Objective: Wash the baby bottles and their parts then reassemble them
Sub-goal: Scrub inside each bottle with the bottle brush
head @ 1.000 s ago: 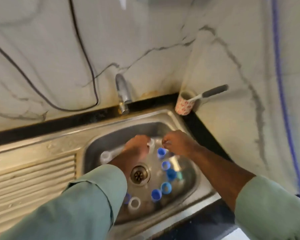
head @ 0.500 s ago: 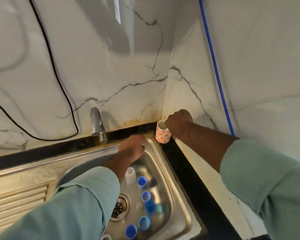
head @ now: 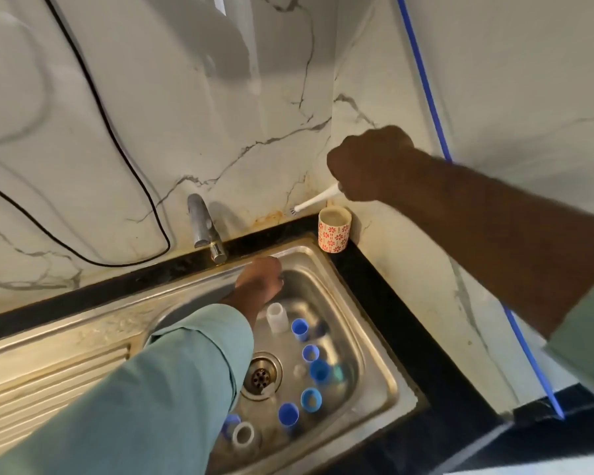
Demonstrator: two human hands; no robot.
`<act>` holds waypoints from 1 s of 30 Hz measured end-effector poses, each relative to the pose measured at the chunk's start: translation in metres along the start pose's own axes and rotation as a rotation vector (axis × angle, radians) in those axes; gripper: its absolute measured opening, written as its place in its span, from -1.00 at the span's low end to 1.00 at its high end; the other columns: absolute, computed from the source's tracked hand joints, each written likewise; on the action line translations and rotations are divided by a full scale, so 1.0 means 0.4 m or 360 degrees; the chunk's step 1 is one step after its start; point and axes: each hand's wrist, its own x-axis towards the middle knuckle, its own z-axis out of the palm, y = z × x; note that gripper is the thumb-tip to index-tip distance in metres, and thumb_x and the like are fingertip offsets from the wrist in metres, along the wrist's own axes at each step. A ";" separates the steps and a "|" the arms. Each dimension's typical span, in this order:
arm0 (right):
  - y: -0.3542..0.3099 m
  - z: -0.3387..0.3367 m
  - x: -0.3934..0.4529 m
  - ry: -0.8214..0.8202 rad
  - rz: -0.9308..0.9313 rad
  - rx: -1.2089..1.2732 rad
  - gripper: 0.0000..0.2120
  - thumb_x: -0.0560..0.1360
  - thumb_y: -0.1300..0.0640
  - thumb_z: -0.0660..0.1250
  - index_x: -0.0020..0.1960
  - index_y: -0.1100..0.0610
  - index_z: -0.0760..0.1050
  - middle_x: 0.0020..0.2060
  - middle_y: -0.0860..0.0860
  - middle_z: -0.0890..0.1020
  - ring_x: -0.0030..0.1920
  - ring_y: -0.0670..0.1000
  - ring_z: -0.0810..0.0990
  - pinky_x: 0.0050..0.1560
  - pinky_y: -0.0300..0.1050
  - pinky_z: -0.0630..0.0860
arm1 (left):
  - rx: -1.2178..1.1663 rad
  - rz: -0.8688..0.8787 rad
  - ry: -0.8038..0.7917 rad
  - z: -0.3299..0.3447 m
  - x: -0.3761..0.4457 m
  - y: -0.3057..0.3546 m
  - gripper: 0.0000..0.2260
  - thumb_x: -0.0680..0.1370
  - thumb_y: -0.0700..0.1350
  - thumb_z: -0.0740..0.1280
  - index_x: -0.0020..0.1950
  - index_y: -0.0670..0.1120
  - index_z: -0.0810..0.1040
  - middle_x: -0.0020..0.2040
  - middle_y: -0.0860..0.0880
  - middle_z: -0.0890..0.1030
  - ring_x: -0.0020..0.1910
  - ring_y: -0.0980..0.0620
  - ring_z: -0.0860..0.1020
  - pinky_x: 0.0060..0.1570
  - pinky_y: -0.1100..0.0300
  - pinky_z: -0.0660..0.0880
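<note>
Several blue caps [head: 319, 371] and a clear bottle [head: 275, 317] lie in the steel sink [head: 374, 344]; no writing is readable. The right hand [head: 364, 166] grips a white brush [head: 318, 199] above the red-flowered cup [head: 334, 232] on the far tabletop [head: 426, 354]. The left hand [head: 259, 281] is curled at the sink's far wall, its hold unclear

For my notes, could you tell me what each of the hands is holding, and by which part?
Right hand grips the brush by its handle end, bristles pointing down-left. Left hand is curled in the sink; its contents cannot be told.
</note>
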 end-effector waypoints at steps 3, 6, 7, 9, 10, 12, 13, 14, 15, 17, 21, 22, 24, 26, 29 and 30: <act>-0.076 0.100 -0.032 -0.0153 0.0045 0.0274 -0.92 0.56 0.07 0.28 0.00 0.07 0.49 -0.32 -0.04 0.43 -0.35 -0.02 0.43 -0.31 -0.11 0.30 | 0.0045 -0.0117 -0.0117 0.054 0.000 -0.052 -0.64 0.55 -0.08 0.41 0.33 -0.06 0.53 0.28 -0.09 0.57 0.22 -0.11 0.55 0.22 0.07 0.50; -0.139 0.196 -0.051 -0.0398 0.0070 0.0431 -0.79 0.58 0.06 0.28 0.19 0.03 0.50 -0.11 -0.05 0.56 -0.03 0.08 0.58 -0.14 -0.05 0.43 | 0.0021 -0.0256 -0.0225 0.111 0.010 -0.090 -0.62 0.53 -0.03 0.43 0.33 -0.05 0.53 0.25 -0.10 0.57 0.20 -0.13 0.56 0.21 -0.01 0.53; -0.154 0.221 -0.053 -0.0471 0.0069 0.0452 -0.76 0.58 0.07 0.27 0.24 0.05 0.48 -0.02 -0.02 0.58 0.06 0.10 0.59 -0.07 -0.01 0.46 | 0.0011 -0.0289 -0.0266 0.128 0.017 -0.099 -0.63 0.52 -0.01 0.42 0.31 -0.06 0.54 0.24 -0.10 0.57 0.18 -0.13 0.56 0.19 -0.01 0.53; -0.172 0.261 -0.050 -0.0566 0.0069 0.0467 -0.74 0.60 0.10 0.24 0.28 0.09 0.43 0.07 0.03 0.60 0.10 0.12 0.60 -0.10 -0.02 0.47 | -0.0068 -0.0407 -0.0307 0.158 0.037 -0.110 -0.65 0.51 0.00 0.41 0.26 -0.09 0.56 0.20 -0.11 0.59 0.14 -0.14 0.58 0.12 0.01 0.56; -0.176 0.277 -0.046 -0.0596 0.0065 0.0458 -0.74 0.60 0.11 0.23 0.28 0.09 0.42 0.09 0.04 0.60 0.09 0.12 0.61 -0.13 -0.03 0.45 | -0.0130 -0.0487 -0.0316 0.170 0.050 -0.114 -0.64 0.51 0.00 0.40 0.25 -0.11 0.55 0.20 -0.13 0.59 0.12 -0.16 0.59 0.08 0.02 0.58; -0.174 0.297 -0.036 -0.0644 0.0052 0.0441 -0.75 0.61 0.12 0.23 0.27 0.09 0.41 0.09 0.05 0.59 0.07 0.09 0.60 -0.14 -0.06 0.42 | -0.0310 -0.0712 -0.0323 0.185 0.072 -0.108 -0.62 0.52 -0.05 0.40 0.28 -0.18 0.50 0.21 -0.21 0.56 0.11 -0.23 0.59 0.06 -0.02 0.60; -0.169 0.305 -0.029 -0.0652 0.0055 0.0443 -0.76 0.61 0.11 0.23 0.27 0.09 0.42 0.07 0.05 0.59 0.06 0.09 0.60 -0.16 -0.07 0.42 | -0.0376 -0.0809 -0.0344 0.193 0.088 -0.105 -0.61 0.53 -0.09 0.39 0.30 -0.21 0.47 0.22 -0.24 0.54 0.12 -0.25 0.59 0.08 -0.06 0.60; -0.165 0.313 -0.021 -0.0644 0.0060 0.0443 -0.77 0.61 0.11 0.24 0.25 0.09 0.43 0.02 0.05 0.58 0.03 0.08 0.61 -0.18 -0.08 0.42 | -0.0434 -0.0859 -0.0360 0.202 0.108 -0.103 -0.61 0.53 -0.12 0.39 0.31 -0.22 0.46 0.23 -0.25 0.54 0.13 -0.25 0.59 0.10 -0.08 0.60; -0.162 0.323 -0.014 -0.0631 0.0066 0.0436 -0.78 0.60 0.11 0.24 0.24 0.09 0.44 -0.06 0.04 0.55 -0.02 0.07 0.60 -0.19 -0.08 0.43 | -0.0456 -0.0892 -0.0381 0.209 0.126 -0.104 -0.61 0.52 -0.13 0.40 0.31 -0.23 0.46 0.21 -0.25 0.54 0.12 -0.25 0.60 0.10 -0.09 0.60; -0.160 0.341 -0.001 -0.0634 0.0080 0.0440 -0.81 0.60 0.11 0.26 0.20 0.08 0.45 -0.20 -0.01 0.44 -0.16 0.04 0.54 -0.18 -0.08 0.49 | -0.0500 -0.0920 -0.0392 0.229 0.156 -0.112 -0.65 0.51 -0.08 0.42 0.25 -0.17 0.51 0.13 -0.20 0.57 0.05 -0.21 0.60 0.08 -0.07 0.60; -0.164 0.393 0.006 -0.0652 0.0121 0.0597 -0.87 0.59 0.08 0.27 0.12 0.04 0.48 -0.29 -0.06 0.42 -0.24 -0.01 0.52 -0.15 -0.07 0.55 | -0.0791 -0.0995 -0.0420 0.266 0.179 -0.130 -0.76 0.49 0.00 0.45 0.05 -0.09 0.55 -0.17 -0.07 0.55 -0.30 -0.05 0.51 -0.22 0.15 0.55; -0.167 0.402 0.003 -0.0661 0.0137 0.0655 -0.87 0.59 0.07 0.27 0.12 0.03 0.49 -0.26 -0.07 0.48 -0.22 -0.01 0.55 -0.15 -0.08 0.55 | -0.0837 -0.0977 -0.0469 0.272 0.182 -0.136 -0.79 0.49 -0.03 0.45 0.01 -0.13 0.56 -0.17 -0.08 0.55 -0.29 -0.06 0.54 -0.21 0.13 0.56; -0.172 0.417 -0.011 -0.0660 0.0170 0.0759 -0.84 0.59 0.03 0.26 0.15 -0.01 0.51 -0.16 -0.06 0.58 -0.18 -0.01 0.59 -0.15 -0.10 0.55 | -0.0950 -0.0974 -0.0562 0.285 0.182 -0.151 -0.82 0.49 -0.13 0.44 0.02 -0.20 0.58 -0.06 -0.15 0.55 -0.19 -0.15 0.60 -0.08 -0.01 0.64; -0.179 0.429 -0.028 -0.0659 0.0209 0.0868 -0.79 0.59 0.02 0.28 0.20 -0.02 0.51 -0.09 -0.05 0.60 -0.14 0.00 0.61 -0.13 -0.11 0.55 | -0.1366 -0.1057 -0.0535 0.288 0.163 -0.170 -0.79 0.50 -0.25 0.42 0.11 -0.26 0.57 -0.01 -0.23 0.53 -0.20 -0.18 0.58 -0.05 -0.08 0.65; -0.198 0.421 -0.064 -0.0637 0.0252 0.1055 -0.71 0.59 0.01 0.27 0.30 -0.09 0.49 0.03 -0.04 0.62 -0.02 0.04 0.62 -0.04 -0.07 0.57 | -0.2257 -0.1215 -0.0355 0.253 0.087 -0.207 -0.90 0.54 -0.32 0.36 0.05 -0.27 0.53 0.12 -0.29 0.51 -0.12 -0.19 0.59 -0.02 -0.03 0.64; -0.205 0.412 -0.077 -0.0613 0.0259 0.1103 -0.69 0.59 0.00 0.27 0.32 -0.13 0.48 0.07 -0.05 0.62 0.01 0.04 0.61 -0.02 -0.06 0.56 | -0.2501 -0.1235 -0.0312 0.236 0.055 -0.220 -0.83 0.55 -0.29 0.35 0.13 -0.27 0.50 0.13 -0.30 0.52 -0.07 -0.20 0.62 -0.01 -0.02 0.63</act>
